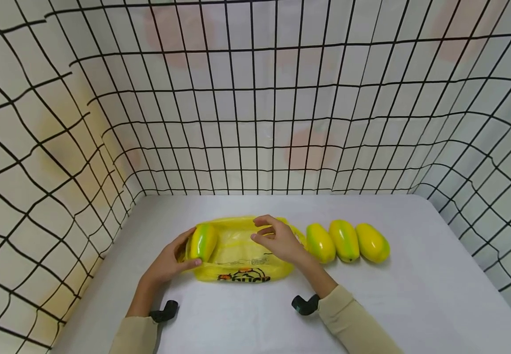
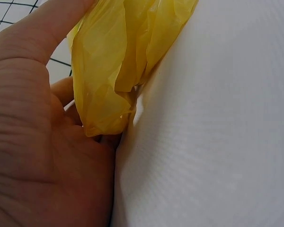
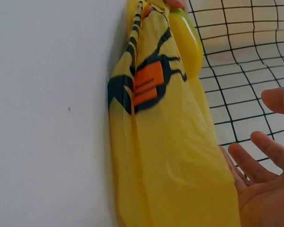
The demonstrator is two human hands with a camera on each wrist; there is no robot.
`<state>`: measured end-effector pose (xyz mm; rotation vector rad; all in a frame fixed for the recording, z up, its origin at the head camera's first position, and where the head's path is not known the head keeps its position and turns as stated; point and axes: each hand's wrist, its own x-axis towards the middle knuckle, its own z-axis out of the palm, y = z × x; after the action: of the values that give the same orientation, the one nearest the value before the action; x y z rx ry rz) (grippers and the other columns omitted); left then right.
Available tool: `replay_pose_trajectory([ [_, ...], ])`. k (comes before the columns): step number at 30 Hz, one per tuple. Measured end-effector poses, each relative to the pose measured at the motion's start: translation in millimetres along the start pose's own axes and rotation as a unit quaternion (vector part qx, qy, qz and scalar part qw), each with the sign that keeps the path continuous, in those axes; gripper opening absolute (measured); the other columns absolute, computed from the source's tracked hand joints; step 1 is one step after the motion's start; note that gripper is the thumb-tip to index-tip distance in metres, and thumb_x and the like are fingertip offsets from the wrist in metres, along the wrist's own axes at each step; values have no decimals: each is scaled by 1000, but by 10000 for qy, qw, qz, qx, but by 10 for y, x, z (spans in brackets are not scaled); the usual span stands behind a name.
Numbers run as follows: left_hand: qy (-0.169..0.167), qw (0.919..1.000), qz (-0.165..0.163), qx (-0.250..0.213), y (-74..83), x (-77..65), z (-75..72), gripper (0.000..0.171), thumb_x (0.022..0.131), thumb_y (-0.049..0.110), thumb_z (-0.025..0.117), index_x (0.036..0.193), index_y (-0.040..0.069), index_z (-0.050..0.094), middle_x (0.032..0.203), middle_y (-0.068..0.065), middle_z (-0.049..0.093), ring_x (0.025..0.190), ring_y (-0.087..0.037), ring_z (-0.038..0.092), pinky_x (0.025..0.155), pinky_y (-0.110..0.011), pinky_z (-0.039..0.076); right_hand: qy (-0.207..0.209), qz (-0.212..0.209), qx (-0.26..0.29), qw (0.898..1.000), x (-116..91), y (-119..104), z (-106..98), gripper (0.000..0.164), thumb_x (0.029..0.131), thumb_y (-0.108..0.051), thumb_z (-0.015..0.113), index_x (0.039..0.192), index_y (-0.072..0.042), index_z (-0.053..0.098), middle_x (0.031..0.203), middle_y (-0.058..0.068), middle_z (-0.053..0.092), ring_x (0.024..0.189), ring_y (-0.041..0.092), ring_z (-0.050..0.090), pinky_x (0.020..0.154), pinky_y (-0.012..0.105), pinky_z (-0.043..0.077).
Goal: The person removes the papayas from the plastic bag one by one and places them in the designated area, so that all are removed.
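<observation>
A yellow plastic bag (image 1: 242, 273) with dark and orange print lies spread on the table, its mouth facing up. Inside its left end sits a glossy yellow-green mango (image 1: 204, 242). My left hand (image 1: 167, 263) is curled round that end, the thumb at the mango's near side; in the left wrist view, crumpled bag (image 2: 104, 85) lies between thumb and fingers. Over the bag's right part hovers my right hand (image 1: 282, 242), its fingers loosely bent and nothing held. The right wrist view shows its fingers (image 3: 255, 165) spread beside the bag.
Right of the bag, three more mangoes stand in a row: one (image 1: 320, 243) beside the bag, a middle one (image 1: 344, 241) and an outer one (image 1: 372, 243). Black wire mesh (image 1: 275, 118) encloses the white table (image 1: 238, 319) at the back and both sides.
</observation>
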<state>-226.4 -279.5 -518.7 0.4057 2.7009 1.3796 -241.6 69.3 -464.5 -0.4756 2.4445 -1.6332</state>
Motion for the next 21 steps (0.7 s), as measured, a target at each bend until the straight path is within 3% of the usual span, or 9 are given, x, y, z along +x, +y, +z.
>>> replay_pose_trajectory([
  [14, -8, 10000, -8, -29, -8, 0, -7, 100, 81, 42, 86, 163, 27, 30, 168, -9, 33, 153, -39, 32, 123, -63, 27, -389, -83, 65, 9992, 143, -8, 330, 54, 99, -39, 69, 143, -11, 56, 145, 13, 58, 119, 27, 64, 94, 41, 60],
  [21, -25, 10000, -54, 10, -17, 10, -5, 101, 80, 45, 85, 163, 29, 30, 168, -9, 32, 154, -38, 32, 123, -64, 27, -562, -17, 40, 9984, 223, 5, 483, 57, 99, -44, 68, 145, -13, 55, 144, 7, 58, 120, 25, 63, 93, 41, 60],
])
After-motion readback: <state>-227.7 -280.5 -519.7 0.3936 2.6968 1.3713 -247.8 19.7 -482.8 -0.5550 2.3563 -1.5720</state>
